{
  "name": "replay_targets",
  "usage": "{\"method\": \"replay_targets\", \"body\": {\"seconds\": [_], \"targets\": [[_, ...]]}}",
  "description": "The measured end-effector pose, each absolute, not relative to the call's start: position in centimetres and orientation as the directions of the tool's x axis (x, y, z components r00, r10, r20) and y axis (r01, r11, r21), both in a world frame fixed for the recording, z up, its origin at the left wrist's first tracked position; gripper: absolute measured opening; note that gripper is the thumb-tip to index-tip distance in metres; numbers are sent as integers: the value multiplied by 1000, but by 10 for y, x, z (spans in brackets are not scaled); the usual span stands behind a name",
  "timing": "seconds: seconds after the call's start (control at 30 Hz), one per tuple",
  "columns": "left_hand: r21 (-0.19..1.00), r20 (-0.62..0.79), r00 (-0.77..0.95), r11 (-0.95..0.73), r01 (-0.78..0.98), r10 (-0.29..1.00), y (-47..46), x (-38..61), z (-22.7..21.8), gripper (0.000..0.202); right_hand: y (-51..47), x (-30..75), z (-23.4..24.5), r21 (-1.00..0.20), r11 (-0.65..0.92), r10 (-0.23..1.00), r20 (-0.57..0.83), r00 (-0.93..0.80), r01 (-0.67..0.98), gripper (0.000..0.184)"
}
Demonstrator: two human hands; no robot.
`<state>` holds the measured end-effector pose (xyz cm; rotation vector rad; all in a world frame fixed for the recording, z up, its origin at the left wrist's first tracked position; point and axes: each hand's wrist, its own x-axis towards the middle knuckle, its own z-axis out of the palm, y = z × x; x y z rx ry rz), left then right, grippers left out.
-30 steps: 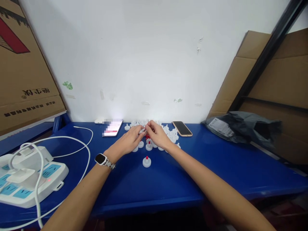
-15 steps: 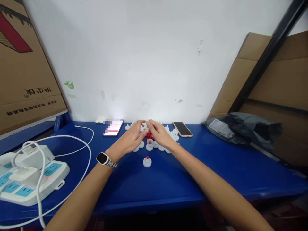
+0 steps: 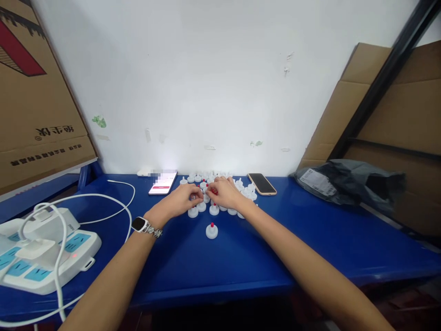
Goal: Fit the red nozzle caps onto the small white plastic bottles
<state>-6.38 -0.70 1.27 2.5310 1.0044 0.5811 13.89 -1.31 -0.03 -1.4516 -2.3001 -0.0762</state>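
Many white caps [image 3: 245, 192] around, beneath left hand [image 3: 181, 201], right hand [image 3: 225, 195].

Small packing or assembly workroom: blue metal workbench [image 3: 241, 262], stacked cardboard cartons [image 3: 31, 105], loose white plastic caps [image 3: 241, 186], grey shipping bag [image 3: 347, 184], power strip [image 3: 51, 257].

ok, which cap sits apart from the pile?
The red-tipped cap standing alone on the table, nearer the camera than the left hand and right hand; the other caps bunch by them.
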Motion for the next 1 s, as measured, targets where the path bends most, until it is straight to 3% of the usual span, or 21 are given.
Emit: {"method": "replay_targets", "body": {"seconds": [0.13,0.23,0.37,0.5,0.67,0.8,0.9,1.0], "targets": [[486,204,643,-646,588,738,-3,-70,12,23,-26,145,8,-312,472,833,462,-303,824,28],[468,207,634,-644,605,745,-1,-74,13,23,-55,149,13,-347,608,750,546,-373,715,24],[448,224,641,-662,601,734,-1,-73,12,23,-92,148,7,-212,783,600,507,-619,585,20],[435,217,655,-673,599,724,-1,-70,12,22,-92,148,-4,-114,811,556,458,-694,574,6],[425,204,654,-668,611,729,0,-68,12,23,-77,161,-4,-96,727,639,455,-620,679,8],[412,217,649,-671,616,729,0,-66,11,24,-70,174,3,-190,657,712,475,-517,730,14],[381,283,634,-691,614,719,-2,-63,10,29,-46,180,10,-286,510,803,495,-330,811,22],[331,362,620,-718,613,696,-6,-58,9,33,-10,180,15,-283,307,896,409,-176,909,18]]}}
